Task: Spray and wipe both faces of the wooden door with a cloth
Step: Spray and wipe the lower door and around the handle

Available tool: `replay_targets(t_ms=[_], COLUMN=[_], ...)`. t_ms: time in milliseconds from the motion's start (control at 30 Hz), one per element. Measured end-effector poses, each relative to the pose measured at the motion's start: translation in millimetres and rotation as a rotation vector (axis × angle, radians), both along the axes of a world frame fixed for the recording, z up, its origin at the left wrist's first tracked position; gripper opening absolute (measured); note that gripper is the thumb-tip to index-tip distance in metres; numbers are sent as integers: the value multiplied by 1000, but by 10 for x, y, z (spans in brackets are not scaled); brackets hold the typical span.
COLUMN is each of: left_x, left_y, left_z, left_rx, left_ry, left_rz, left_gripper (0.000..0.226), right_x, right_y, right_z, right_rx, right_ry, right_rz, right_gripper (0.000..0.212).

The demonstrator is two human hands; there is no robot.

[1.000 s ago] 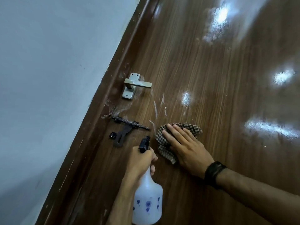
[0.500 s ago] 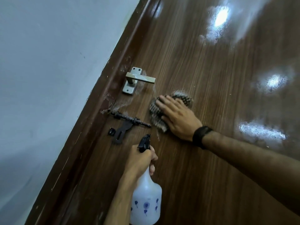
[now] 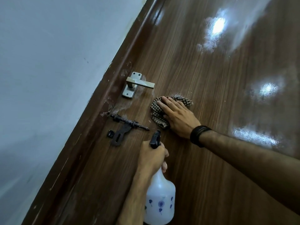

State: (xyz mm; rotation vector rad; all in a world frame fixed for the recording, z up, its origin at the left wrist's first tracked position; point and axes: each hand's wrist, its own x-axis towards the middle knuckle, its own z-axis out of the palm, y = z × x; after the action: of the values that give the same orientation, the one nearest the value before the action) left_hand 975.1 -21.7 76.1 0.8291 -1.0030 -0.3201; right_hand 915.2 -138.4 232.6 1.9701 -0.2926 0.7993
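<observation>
The glossy brown wooden door point(image 3: 203, 75) fills most of the view, with wet shiny patches on its right side. My right hand point(image 3: 177, 116) presses a checked brown cloth point(image 3: 156, 113) flat against the door, fingers straight, just right of the handle. My left hand point(image 3: 151, 157) grips the neck of a white spray bottle point(image 3: 160, 202) with blue flower prints, its black nozzle point(image 3: 155, 138) pointing up at the door below the cloth.
A silver lever handle point(image 3: 137, 85) sits left of the cloth. Below it is a black sliding bolt latch point(image 3: 125, 126). The dark door frame point(image 3: 100, 111) runs diagonally, with a pale grey wall point(image 3: 48, 70) to its left.
My right hand slid the cloth up the door from beside the latch to just right of the handle. The left hand and bottle stayed nearly still.
</observation>
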Motion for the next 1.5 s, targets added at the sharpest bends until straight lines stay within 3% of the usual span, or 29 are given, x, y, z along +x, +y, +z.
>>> replay_targets(t_ms=[300,533,667,1000,1133,1300,1500], left_x=[6,37,-7,-165,-314,-621,-1126], left_y=[13,21,7,-19,-20,-84,-193], left_z=[-55,-65,-55,-388,-639,-944,-1296], left_rx=[21,83,109,374,463,554,619], left_ry=[40,35,-10,-241,-272,-305,-362], left_rz=[12,39,52,-41,-83,-161,-319], left_gripper=[21,14,13,14,17,17,20], right_x=[-649,-205,-135,-1005,-1228,-1621,-2271], right_y=[-293,-84,-91,-425,-362,-140,-187], right_z=[-950,-450,-511,-2122,-2547,-3171,-3842], right_rx=[-96,-54,-39,66,248,529,541], right_ry=[158,112,54,-133,-387,-993,-1374], right_rz=[-31,-32,35,121,234,545,373], right_gripper=[65,60,55,75,67,43,35])
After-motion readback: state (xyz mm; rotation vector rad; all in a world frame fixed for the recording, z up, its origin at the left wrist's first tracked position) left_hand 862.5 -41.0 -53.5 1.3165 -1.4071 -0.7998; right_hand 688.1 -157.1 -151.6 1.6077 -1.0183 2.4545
